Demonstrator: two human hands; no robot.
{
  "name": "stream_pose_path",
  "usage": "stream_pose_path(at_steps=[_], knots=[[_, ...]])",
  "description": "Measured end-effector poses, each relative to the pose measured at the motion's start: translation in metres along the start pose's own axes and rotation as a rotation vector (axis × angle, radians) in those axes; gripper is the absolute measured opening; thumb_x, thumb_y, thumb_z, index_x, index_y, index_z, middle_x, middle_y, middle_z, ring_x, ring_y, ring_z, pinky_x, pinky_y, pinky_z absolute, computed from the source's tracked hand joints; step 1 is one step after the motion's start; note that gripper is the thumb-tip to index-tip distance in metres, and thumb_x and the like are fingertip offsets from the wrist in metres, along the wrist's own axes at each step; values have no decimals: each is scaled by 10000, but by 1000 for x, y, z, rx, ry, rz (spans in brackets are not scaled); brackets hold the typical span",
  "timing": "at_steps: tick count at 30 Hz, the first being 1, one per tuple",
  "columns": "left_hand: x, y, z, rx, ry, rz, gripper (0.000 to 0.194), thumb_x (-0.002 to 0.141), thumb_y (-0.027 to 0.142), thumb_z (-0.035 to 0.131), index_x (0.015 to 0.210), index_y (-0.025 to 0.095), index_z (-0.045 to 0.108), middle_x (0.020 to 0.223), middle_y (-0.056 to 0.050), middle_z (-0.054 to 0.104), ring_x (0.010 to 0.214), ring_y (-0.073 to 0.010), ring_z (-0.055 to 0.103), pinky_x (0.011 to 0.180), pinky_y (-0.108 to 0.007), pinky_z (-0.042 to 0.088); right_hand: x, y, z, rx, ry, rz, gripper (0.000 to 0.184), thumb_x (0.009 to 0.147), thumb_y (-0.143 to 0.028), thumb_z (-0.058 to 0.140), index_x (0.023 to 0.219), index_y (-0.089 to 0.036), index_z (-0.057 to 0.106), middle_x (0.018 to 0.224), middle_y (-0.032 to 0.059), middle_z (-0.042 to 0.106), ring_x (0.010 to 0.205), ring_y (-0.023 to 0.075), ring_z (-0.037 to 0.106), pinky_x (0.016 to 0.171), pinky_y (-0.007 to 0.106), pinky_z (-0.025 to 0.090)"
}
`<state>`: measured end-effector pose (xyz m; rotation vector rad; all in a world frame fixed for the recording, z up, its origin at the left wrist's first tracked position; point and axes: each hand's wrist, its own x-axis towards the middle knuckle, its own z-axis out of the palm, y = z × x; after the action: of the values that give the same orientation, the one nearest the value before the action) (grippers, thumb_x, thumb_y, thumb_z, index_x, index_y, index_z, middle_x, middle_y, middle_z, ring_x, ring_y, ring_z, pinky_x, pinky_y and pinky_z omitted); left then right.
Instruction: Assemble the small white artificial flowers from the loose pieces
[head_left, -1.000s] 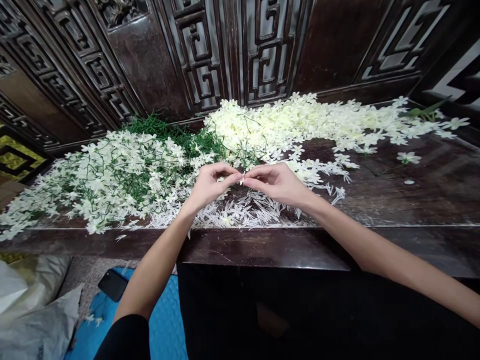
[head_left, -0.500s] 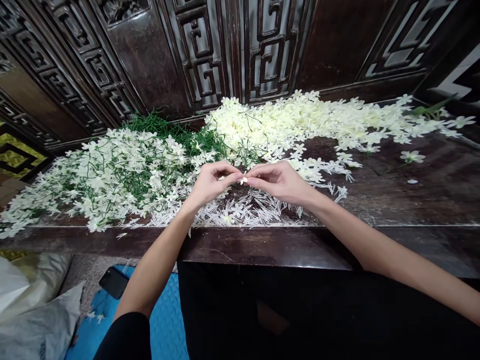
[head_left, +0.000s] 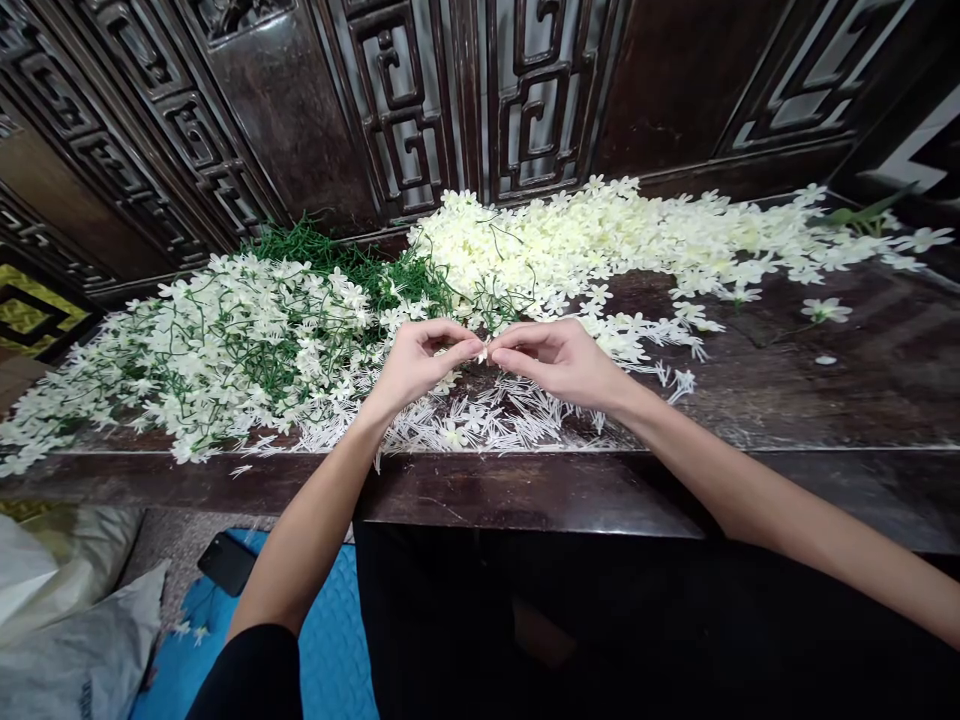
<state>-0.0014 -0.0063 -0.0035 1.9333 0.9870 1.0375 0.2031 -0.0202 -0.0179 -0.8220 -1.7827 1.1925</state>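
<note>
A small white artificial flower sits between my two hands, mostly covered by the fingertips. My left hand pinches it between thumb and forefinger. From the other side, my right hand is closed in a pinch right against the flower; which part it grips is hidden. Below both hands lie loose white stamen-like pieces on the dark wooden bench. To the left spreads a heap of white flowers on green stems. Behind the hands is a pile of cream flower heads.
A tangle of bare green stems lies against the carved wooden backrest. One stemmed flower rests at the right. On the floor are a black phone, a blue mat and pale sacks.
Both hands keep their pinch, with the fingertips shifted slightly and covering more of the flower. The heaps on the bench look the same.
</note>
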Motion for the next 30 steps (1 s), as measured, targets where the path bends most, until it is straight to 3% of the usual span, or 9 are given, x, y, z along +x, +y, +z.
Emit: stream_pose_path(at_steps=[9, 26, 30], knots=[[0, 1, 2, 12, 7, 1, 207, 754, 376, 779, 744, 171, 751, 736, -50, 746, 642, -123, 627, 598, -258, 490, 0, -1, 1, 0, 10, 6, 200, 825, -373, 728, 934, -218, 791, 871, 69, 736, 664, 155, 565, 602, 350, 457], [0, 1, 2, 30, 8, 2, 199, 751, 382, 778, 742, 185, 755, 746, -47, 750, 660, -134, 631, 627, -283, 505, 1, 0, 0, -35, -4, -2, 200, 845, -379, 714, 931, -217, 794, 838, 62, 734, 561, 113, 491, 493, 297, 391], [0, 1, 2, 34, 10, 2, 201, 751, 387, 778, 734, 189, 753, 738, -47, 749, 657, -136, 632, 625, -284, 504, 0, 0, 0, -35, -8, -4, 180, 838, -385, 717, 907, -237, 795, 857, 59, 736, 609, 132, 532, 521, 309, 419]])
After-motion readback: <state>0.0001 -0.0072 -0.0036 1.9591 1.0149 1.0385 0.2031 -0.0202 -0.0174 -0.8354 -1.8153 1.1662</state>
